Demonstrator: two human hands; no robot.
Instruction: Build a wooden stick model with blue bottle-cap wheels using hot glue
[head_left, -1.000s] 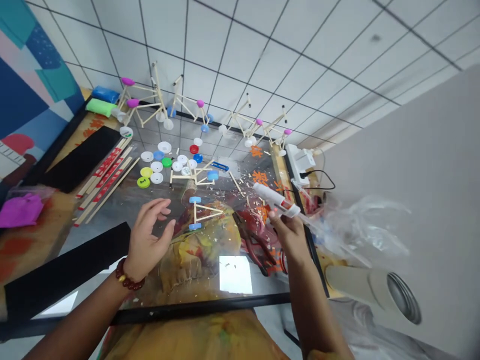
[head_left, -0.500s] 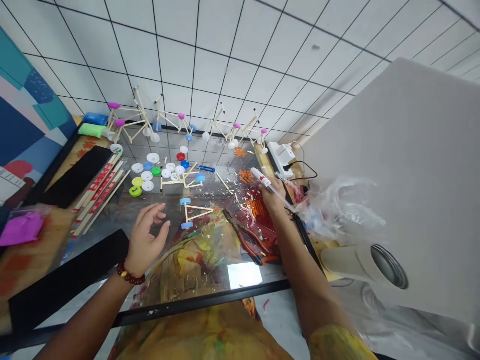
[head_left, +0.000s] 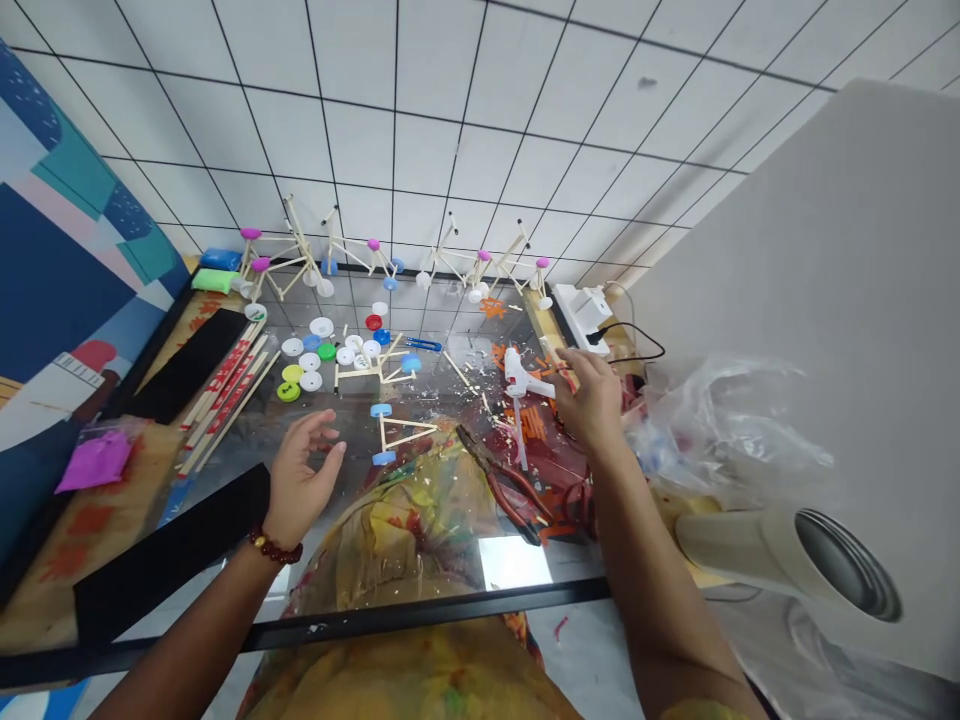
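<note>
My left hand hovers over the glass tabletop with fingers loosely curved and apart, holding nothing. Right of it lies a triangular frame of thin wooden sticks with two blue bottle caps as wheels. My right hand is at the right side of the table, fingers partly stretched, beside the handle of a white hot glue gun. The glue gun lies on its side, a clear glue stick pointing towards me. Red-handled pliers rest just in front of it. Beyond the triangle is another stick frame.
Several bottle caps and striped sticks lie at the left. Finished-looking stick models line the tiled wall. A power strip, plastic bag and pale cylinder stand right. Black strips lie left.
The glue gun was in my right hand; now it lies on the table and my hand has come away to its right. My left hand stays in nearly the same pose.
</note>
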